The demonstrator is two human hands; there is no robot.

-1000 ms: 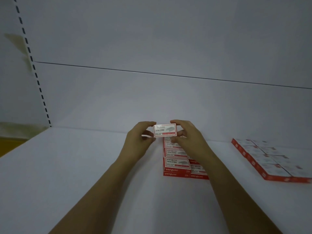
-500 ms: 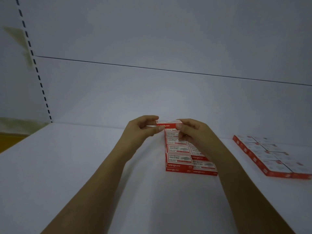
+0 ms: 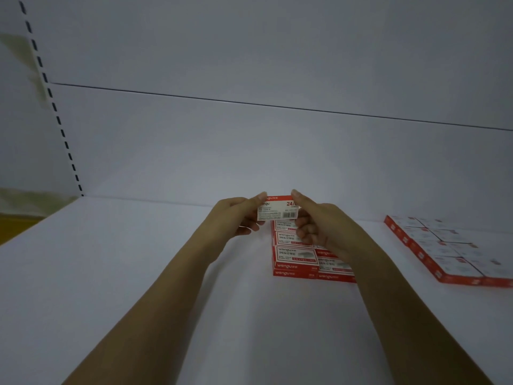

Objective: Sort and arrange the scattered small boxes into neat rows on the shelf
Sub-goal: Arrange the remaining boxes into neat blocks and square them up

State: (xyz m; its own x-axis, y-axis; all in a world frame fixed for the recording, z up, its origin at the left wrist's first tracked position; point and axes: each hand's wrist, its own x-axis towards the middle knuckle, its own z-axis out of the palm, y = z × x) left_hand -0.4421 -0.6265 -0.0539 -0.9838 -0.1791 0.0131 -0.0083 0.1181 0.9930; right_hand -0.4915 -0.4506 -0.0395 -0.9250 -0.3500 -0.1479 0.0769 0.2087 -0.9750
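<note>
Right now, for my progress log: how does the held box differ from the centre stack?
The held box is in the air, pinched by the left hand and right hand; the centre stack lies on the shelf. The held box faces the camera, barcode showing; the stack's boxes lie flat. Both are red and white, marked 24/6.

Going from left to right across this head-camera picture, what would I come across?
Slotted strip → left hand → held box → right hand → block of boxes at the far right. The middle stack overlaps the held box and right hand, so it is left out.
</note>
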